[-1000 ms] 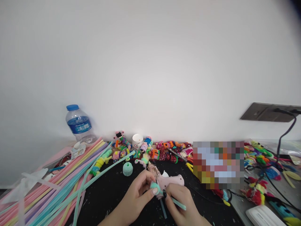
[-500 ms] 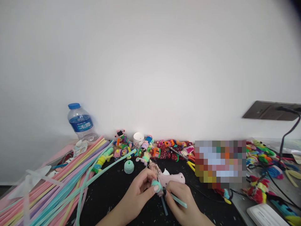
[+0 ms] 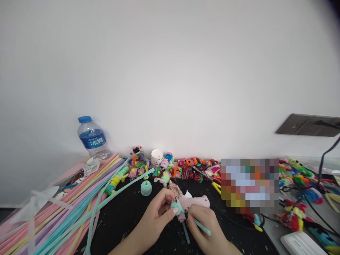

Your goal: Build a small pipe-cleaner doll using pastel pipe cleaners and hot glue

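My left hand is closed, with thumb and fingers pinching a small mint-green coil of pipe cleaner. My right hand is closed on a mint-green pipe cleaner, whose free end sticks out past the fingers. Whether this strip joins the coil is hidden by the fingers. Something small and black shows at my right fingertips. Just behind the hands lies a pale pink glue gun, with a clear glue stick protruding toward me. A finished-looking mint coil cone stands on the black mat beyond my left hand.
Bundled pastel pipe cleaners cover the left side, near a water bottle. Along the wall sit several colourful pipe-cleaner figures and a paper cup. Cables, a white box and more figures lie right, below a wall socket.
Both hands stay almost in place, and the coil between my left fingers looks slightly turned. The whole view has shifted a little.
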Motion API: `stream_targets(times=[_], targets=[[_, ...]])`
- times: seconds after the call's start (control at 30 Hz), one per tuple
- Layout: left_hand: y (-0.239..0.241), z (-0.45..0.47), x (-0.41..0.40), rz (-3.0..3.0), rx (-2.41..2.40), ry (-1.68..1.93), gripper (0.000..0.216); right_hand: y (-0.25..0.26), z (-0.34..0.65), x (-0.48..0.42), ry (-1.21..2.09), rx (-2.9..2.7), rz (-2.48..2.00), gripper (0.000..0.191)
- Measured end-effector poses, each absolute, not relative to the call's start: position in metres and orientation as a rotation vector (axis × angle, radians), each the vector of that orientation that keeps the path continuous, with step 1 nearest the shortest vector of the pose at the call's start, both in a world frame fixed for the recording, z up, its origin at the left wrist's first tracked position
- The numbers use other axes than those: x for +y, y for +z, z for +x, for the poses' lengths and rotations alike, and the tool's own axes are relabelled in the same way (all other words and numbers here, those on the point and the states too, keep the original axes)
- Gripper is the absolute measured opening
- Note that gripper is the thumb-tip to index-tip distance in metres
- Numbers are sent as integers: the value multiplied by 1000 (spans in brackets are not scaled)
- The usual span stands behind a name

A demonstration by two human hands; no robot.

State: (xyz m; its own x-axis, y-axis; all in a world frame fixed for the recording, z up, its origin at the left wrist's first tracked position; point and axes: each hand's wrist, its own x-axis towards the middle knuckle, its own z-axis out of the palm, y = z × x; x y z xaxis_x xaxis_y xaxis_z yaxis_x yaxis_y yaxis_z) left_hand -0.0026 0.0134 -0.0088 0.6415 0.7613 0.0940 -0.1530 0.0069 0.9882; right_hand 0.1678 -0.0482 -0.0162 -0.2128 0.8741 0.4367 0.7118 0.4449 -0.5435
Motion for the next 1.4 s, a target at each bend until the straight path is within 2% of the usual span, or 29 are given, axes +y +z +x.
stream_targets(times=[1.4], targets=[[-9,-3,13,1421,594,795,11,-12,166,-48,240,-1957,-1302,26]])
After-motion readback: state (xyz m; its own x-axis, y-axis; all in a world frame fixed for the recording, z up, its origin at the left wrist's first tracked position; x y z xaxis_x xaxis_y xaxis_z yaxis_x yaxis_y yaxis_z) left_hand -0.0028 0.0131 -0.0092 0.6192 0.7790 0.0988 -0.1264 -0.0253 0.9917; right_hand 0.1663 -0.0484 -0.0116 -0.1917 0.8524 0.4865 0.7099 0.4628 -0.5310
